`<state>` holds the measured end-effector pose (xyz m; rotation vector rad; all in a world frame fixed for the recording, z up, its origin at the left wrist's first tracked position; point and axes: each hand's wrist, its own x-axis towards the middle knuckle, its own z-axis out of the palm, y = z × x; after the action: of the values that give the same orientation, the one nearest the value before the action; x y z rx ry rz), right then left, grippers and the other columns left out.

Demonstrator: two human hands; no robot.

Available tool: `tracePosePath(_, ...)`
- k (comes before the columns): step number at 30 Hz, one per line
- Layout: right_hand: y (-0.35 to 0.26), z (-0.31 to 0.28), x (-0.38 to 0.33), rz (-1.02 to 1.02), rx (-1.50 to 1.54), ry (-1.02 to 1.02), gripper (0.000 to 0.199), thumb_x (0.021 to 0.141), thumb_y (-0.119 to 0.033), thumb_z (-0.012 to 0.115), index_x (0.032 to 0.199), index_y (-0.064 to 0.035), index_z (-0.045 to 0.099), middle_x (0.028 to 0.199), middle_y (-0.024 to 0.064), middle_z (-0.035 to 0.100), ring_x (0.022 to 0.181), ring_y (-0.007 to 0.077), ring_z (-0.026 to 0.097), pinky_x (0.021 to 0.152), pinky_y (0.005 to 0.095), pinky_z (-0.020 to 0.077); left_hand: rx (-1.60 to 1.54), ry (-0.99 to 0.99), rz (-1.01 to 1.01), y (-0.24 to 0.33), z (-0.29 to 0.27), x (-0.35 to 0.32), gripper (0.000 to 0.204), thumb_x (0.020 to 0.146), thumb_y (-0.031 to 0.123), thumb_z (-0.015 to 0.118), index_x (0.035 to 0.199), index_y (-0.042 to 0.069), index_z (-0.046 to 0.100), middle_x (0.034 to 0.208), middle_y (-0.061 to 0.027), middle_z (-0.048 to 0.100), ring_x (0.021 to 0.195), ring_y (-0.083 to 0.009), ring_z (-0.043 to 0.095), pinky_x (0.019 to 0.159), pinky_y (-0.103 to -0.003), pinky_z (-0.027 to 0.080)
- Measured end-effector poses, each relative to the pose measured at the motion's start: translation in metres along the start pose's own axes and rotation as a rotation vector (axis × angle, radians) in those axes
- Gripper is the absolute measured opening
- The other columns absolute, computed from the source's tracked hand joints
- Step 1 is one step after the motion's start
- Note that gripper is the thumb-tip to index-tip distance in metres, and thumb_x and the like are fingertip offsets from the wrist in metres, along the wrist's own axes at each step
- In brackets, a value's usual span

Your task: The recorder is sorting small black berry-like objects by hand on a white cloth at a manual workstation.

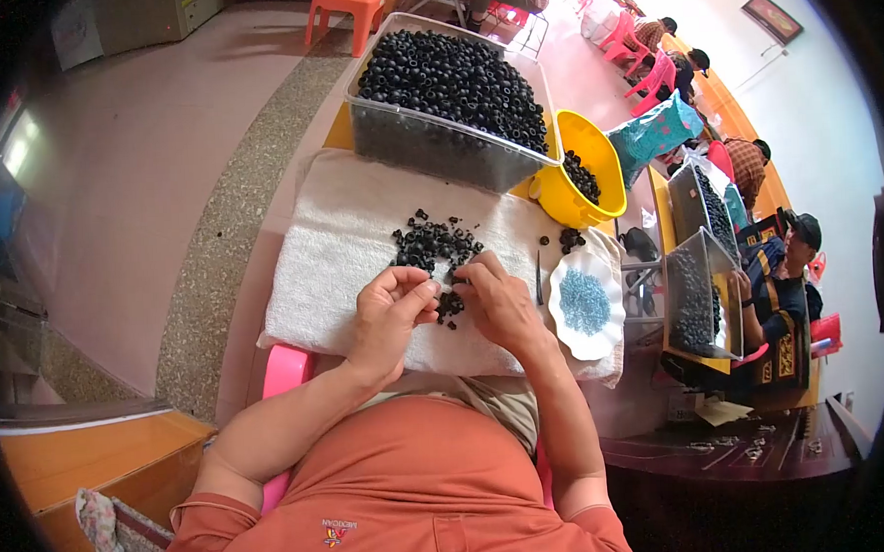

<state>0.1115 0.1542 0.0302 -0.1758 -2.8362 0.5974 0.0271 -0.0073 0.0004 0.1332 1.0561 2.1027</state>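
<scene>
1. We saw the left hand (392, 313) resting on the white towel (332, 251), its fingers curled in with the tips pinched together; whether they grasped a piece we could not tell.
2. The right hand (499, 303) lay just beside it, fingers bent down onto the small black rings (433, 245), touching the near edge of the loose heap.
3. That heap sat on the towel's middle, just ahead of both hands.
4. Behind the towel stood a clear plastic bin (436, 143) heaped with black rings, and a yellow bucket (594, 141) to its right.
5. A white scalloped dish (587, 304) of tiny blue-grey pieces sat right of the right hand, a thin dark tool (538, 280) between them.
</scene>
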Motion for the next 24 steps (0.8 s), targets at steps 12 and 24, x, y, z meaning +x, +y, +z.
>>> tracePosePath(12,-0.025,-0.012,-0.022,-0.063,0.399,0.181,0.018,0.082,0.006,0.066,0.099,0.0015,0.062,0.092,0.0100,0.058,0.076,0.0162,0.059,0.064,0.0252,0.0485,-0.014,-0.226,-0.184,0.002,0.005,-0.006,0.014,0.095,0.017,0.064,0.104,0.006,0.061,0.092,-0.0039,0.067,0.083,-0.0122,0.064,0.076,-0.027,0.055)
tracePosePath(24,-0.013,-0.011,-0.032,0.004,0.614,0.113,0.029,0.079,0.003,0.075,0.107,-0.0015,0.067,0.098,0.0085,0.062,0.080,0.0116,0.060,0.067,0.0225,0.0497,-0.070,-0.263,-0.275,0.006,0.004,-0.005,0.014,0.090,0.007,0.067,0.102,0.006,0.059,0.095,-0.0037,0.063,0.085,-0.0125,0.063,0.076,-0.028,0.055)
